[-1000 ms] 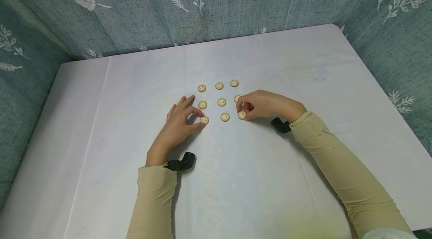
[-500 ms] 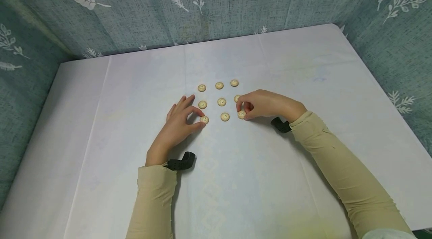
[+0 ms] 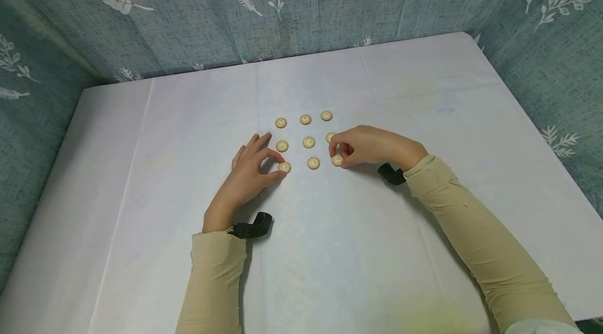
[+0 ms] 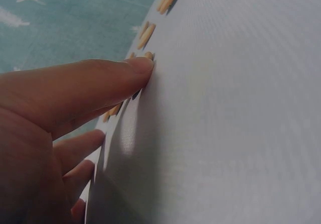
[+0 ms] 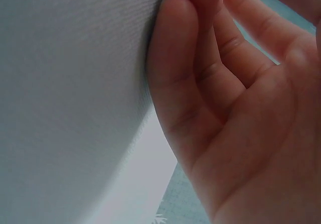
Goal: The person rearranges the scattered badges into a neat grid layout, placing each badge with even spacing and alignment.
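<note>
Round cream-coloured buttons lie on the white tabletop in three rows of three. My left hand (image 3: 246,178) pinches the near-left button (image 3: 285,167) between thumb and index finger, its other fingers spread out. In the left wrist view the thumb (image 4: 118,76) covers most of that button. At the other end of the near row, my right hand (image 3: 372,145) pinches the near-right button (image 3: 337,160) by its edges. The right hand partly hides the button behind it (image 3: 330,137). Between the hands lies the near-middle button (image 3: 313,163), touched by neither.
A white cloth covers the table (image 3: 301,260). Patterned green curtains (image 3: 179,20) hang behind it and at both sides. Farther back lie the remaining buttons, among them the centre button (image 3: 308,142) and the far-right button (image 3: 326,115). A black wrist mount (image 3: 254,225) sits at the left wrist.
</note>
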Motion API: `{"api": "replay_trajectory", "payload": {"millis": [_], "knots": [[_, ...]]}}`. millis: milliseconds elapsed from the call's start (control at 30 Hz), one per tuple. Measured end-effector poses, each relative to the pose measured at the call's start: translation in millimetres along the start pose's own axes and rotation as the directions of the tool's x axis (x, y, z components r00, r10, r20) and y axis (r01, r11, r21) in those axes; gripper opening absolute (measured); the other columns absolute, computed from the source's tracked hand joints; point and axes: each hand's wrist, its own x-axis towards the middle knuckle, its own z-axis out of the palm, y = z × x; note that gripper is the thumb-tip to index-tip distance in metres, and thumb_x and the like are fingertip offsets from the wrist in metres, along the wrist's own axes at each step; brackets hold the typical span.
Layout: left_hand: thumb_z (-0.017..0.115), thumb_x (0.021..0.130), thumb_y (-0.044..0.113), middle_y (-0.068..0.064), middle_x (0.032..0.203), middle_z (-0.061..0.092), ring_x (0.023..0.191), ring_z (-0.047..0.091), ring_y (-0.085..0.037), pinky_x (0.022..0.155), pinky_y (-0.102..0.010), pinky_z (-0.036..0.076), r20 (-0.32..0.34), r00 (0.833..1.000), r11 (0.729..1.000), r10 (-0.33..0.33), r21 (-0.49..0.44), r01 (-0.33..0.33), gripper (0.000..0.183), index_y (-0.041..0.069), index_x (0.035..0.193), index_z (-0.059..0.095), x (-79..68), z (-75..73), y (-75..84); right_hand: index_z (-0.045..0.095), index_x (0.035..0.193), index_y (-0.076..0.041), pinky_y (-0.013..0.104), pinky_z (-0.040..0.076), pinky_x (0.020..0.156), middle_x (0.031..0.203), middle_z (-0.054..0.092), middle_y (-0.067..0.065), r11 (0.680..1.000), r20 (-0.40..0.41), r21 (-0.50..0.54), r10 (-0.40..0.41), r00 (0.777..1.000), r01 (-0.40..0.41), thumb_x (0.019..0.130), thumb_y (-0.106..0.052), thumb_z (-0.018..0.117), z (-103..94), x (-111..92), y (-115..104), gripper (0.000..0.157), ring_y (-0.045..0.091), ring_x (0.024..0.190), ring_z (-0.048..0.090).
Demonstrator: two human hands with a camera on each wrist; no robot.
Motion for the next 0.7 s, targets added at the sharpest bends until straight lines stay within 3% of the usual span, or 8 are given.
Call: {"api": "replay_trajectory", "payload": {"millis": [700], "knots": [[0.070,0.076,0.030,-0.004,0.146,0.022,0.135,0.003,-0.019,0.106,-0.041,-0.001,-0.004,1.000,1.000,-0.006,0.003,0.006,0.020,0.021,0.091,0.060,0.3,0.1,0.8,0.058,0.096,-0.017,0.027,0.039,0.066,0.072,0.052,-0.005,1.000,0.000,0.021,0.019,1.000,-0.019,0.079,-0.017,0.066,-1.5,-1.1,-3.1,0.019,0.010,0.068,0.048]]}}
